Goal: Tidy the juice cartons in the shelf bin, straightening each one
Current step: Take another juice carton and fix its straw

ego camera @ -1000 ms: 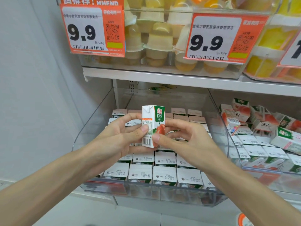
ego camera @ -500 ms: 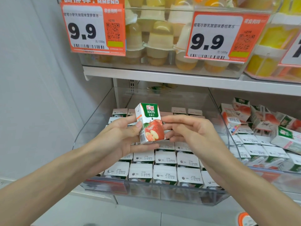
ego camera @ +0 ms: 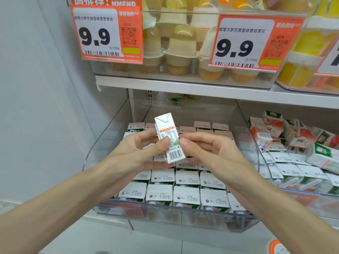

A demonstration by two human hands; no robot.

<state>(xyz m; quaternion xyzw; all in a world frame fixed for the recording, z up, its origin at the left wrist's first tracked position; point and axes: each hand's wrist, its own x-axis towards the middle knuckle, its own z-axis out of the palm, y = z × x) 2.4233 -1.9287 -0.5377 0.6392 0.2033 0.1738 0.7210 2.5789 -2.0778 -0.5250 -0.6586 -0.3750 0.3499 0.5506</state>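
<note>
1 juice carton point(ego camera: 167, 125) was held clear of the shelf bin point(ego camera: 108, 143), above the middle rows and between the 2 hands. The left hand point(ego camera: 135, 153) pinched its left side, thumb on the printed panel and fingers behind. The right hand point(ego camera: 211, 154) pinched the right edge in the same way. A grip from 2 sides suited rotating the pack about its long axis, so I judged the step in hand to be turning it to its proper face. The barcode and nutrition panel faced the camera, and the top leaned a little to the left rather than standing square.

Below, the packed cartons point(ego camera: 186, 197) stood upright in tight rows, their date-stamped tops showing and their sides touching. That packing left little slack, so the held carton would probably have to go straight down into its gap, which the hands hid.

Room to move was good upward and toward the person. The bin's front wall point(ego camera: 183, 219) was low, and open air lay between the rows and the upper shelf point(ego camera: 201, 88). The clear divider wall point(ego camera: 256, 149) stood near the right wrist, with loose cartons point(ego camera: 293, 143) jumbled in the neighbouring bin beyond it. The bin's left wall curved up close beside the left forearm.
</note>
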